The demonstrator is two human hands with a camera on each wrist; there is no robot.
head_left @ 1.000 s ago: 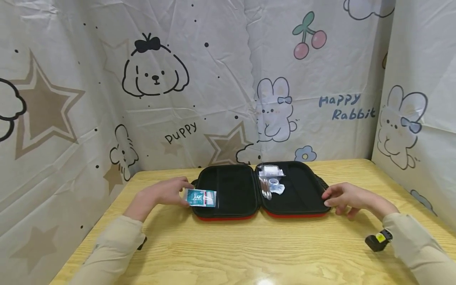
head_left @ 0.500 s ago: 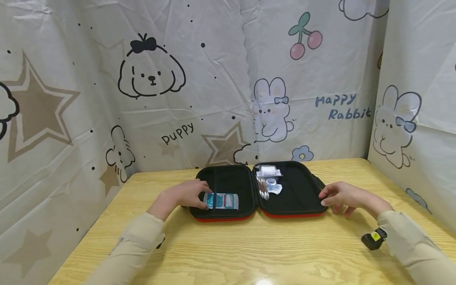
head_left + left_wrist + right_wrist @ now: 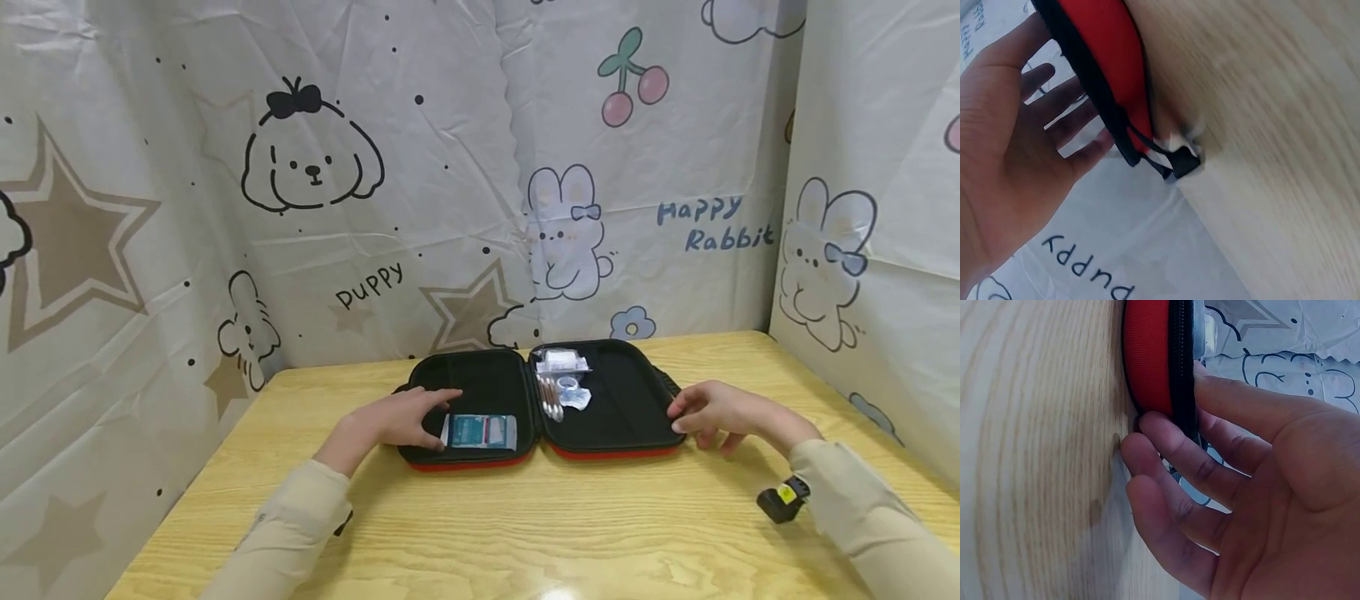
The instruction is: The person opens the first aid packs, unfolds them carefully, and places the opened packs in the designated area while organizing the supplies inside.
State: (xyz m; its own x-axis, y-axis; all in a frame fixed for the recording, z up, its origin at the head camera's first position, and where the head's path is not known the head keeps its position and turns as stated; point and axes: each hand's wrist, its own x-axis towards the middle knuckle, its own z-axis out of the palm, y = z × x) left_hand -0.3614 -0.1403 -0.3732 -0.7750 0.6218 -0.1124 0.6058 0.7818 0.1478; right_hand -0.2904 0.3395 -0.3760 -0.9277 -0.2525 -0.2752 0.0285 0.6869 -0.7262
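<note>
A black zip case with red sides [image 3: 468, 466] lies unfolded on the table. My left hand [image 3: 401, 419] is over its left half, fingers extended and holding nothing; the left wrist view shows the fingers spread past the case's edge. Beside that thumb, a flat teal-and-white packet [image 3: 480, 432] lies in the left half near the front rim. My right hand [image 3: 723, 412] holds the right end of the case, thumb on the zipped rim [image 3: 1182, 362] and fingers curled at its outer side.
By the hinge, the right half holds a clear-wrapped white roll [image 3: 561, 361], several brown-stemmed cotton swabs [image 3: 550, 398] and a small white item in crinkled wrapping [image 3: 574, 394]. Printed curtains [image 3: 420, 192] enclose the wooden table [image 3: 525, 533] at back and sides.
My left hand carried the packet rightward into the left half of the case and let go of it. The right hand has stayed at the case's right edge. The view has shifted slightly.
</note>
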